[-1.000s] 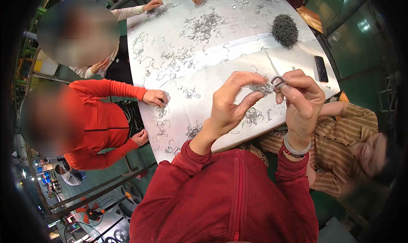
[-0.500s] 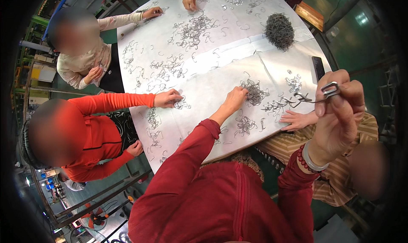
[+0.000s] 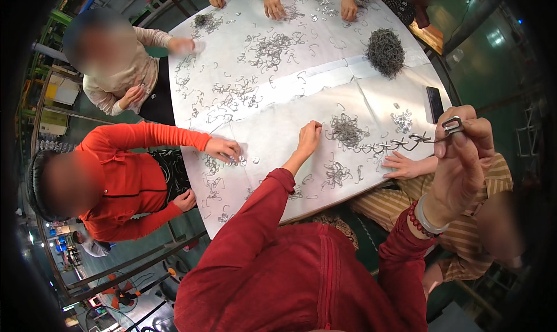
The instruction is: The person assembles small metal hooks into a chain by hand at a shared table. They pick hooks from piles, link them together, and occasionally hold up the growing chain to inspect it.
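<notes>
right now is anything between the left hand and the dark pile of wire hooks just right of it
Nothing visible does; mostly white tabletop shows between the left hand and the pile of wire hooks. The right hand's metal chain lies outside that gap.

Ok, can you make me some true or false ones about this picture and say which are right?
1. The right hand holds a metal loop. True.
2. The left hand holds the black phone. False: the phone lies on the table.
3. The round dark pile sits on the table. True.
4. The table's top is bright red. False: it is white.
5. The person in orange has a hand at the table. True.
</notes>
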`<state>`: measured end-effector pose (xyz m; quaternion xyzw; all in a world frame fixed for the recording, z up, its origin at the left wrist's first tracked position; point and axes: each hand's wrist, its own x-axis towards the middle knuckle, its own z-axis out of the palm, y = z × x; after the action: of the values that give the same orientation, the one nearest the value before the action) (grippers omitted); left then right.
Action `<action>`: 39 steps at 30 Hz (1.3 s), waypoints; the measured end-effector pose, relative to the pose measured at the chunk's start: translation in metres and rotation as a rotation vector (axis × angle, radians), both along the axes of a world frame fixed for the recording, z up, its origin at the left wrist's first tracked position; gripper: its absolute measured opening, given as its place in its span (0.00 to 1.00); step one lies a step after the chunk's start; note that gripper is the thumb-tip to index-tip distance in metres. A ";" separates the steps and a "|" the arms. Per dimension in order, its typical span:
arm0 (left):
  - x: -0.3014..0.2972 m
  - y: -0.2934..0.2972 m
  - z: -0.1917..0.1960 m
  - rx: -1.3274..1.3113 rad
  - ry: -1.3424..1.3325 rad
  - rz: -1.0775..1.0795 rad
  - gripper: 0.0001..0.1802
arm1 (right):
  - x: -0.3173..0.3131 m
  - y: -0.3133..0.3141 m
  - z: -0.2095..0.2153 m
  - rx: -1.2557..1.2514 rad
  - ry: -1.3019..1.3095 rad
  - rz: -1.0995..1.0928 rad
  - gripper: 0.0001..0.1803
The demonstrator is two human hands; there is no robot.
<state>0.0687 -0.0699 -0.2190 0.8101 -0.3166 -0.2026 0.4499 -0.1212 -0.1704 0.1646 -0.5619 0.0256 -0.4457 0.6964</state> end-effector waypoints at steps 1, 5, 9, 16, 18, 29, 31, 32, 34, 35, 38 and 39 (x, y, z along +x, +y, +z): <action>0.005 0.003 -0.006 -0.012 0.032 0.026 0.08 | 0.001 0.003 0.001 0.002 0.008 0.012 0.10; 0.009 -0.003 0.039 -0.215 0.427 0.073 0.09 | 0.003 0.012 0.004 -0.019 0.010 0.020 0.09; 0.010 -0.001 0.155 -0.512 0.554 -0.057 0.08 | 0.008 0.024 0.001 -0.014 0.049 -0.017 0.08; -0.022 0.044 0.360 -0.861 0.201 -0.442 0.06 | 0.020 0.035 -0.013 -0.009 0.135 -0.038 0.07; -0.029 0.046 0.370 -0.836 -0.033 -0.472 0.07 | 0.022 0.039 -0.015 -0.013 0.155 -0.043 0.07; -0.029 0.044 0.367 -0.681 -0.443 -0.242 0.08 | 0.038 0.037 -0.024 -0.170 0.194 -0.052 0.09; -0.029 0.041 0.363 -0.697 -0.343 -0.266 0.07 | 0.041 0.037 -0.025 -0.199 0.202 -0.039 0.11; -0.031 0.039 0.361 -0.709 -0.238 -0.277 0.07 | 0.039 0.031 -0.025 -0.252 0.207 -0.012 0.13; -0.035 0.042 0.364 -0.704 -0.064 -0.313 0.06 | 0.030 0.015 -0.017 -0.267 0.256 -0.061 0.13; -0.037 0.044 0.365 -0.715 -0.049 -0.310 0.06 | 0.022 0.003 -0.015 -0.274 0.278 -0.091 0.14; -0.043 0.039 0.363 -0.823 -0.013 -0.210 0.07 | 0.001 -0.070 -0.050 -0.158 0.419 -0.175 0.12; -0.044 0.038 0.363 -0.803 -0.072 -0.232 0.07 | -0.009 -0.097 -0.072 -0.115 0.495 -0.215 0.11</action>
<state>0.0245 -0.0322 0.1442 0.5360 -0.4751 -0.0838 0.6928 -0.1303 -0.2670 0.0930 -0.6862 0.2291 -0.3668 0.5848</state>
